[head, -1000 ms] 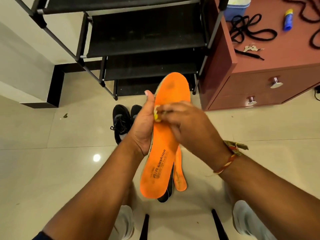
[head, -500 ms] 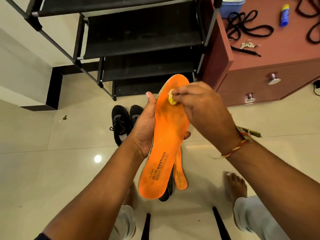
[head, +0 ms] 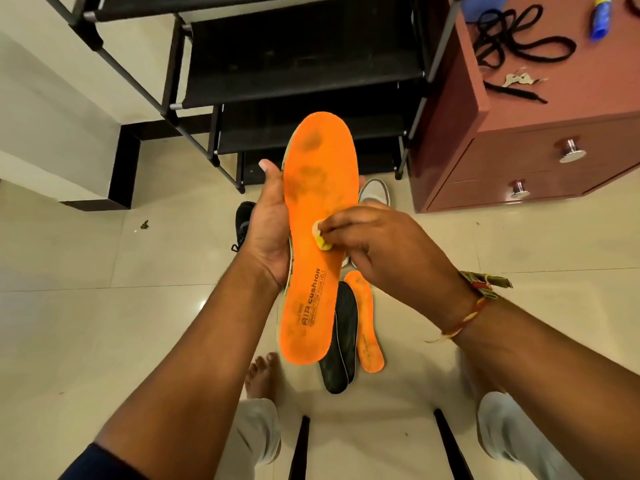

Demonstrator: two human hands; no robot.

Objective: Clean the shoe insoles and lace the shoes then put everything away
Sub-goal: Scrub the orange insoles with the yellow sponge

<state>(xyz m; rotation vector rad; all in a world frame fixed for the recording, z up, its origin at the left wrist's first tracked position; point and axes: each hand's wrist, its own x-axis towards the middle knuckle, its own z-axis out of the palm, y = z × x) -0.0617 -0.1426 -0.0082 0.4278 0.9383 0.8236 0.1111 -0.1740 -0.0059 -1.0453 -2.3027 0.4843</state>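
**Insole held up, pad pressed to its middle**

Nearest the camera, two bare forearms reach forward over light trouser legs and a bare foot [head: 261, 374] on the pale tiled floor [head: 86, 323]. The left hand [head: 268, 223] grips the orange insole [head: 317, 237] by its left edge — thumb up along the rim, fingers wrapped behind — and holds it upright with the toe end pointing away. Printed lettering, "AIR cushion", runs along the heel part, and dark smudges mark the forefoot. The right hand [head: 388, 249], a thread band at its wrist, pinches a small yellow pad [head: 321, 237] in its fingertips and presses it against the insole's middle.

Below, on the floor, a black insole [head: 341, 344] and a second orange insole [head: 367, 327] lie side by side. Beyond the hands sit a black shoe [head: 244, 220] and a white shoe [head: 375, 190] — both partly hidden. Farther off stands a black shoe rack [head: 294, 64], and to its right a reddish cabinet [head: 536, 157] carrying black laces [head: 516, 39], keys [head: 519, 79] and a blue bottle [head: 602, 17].
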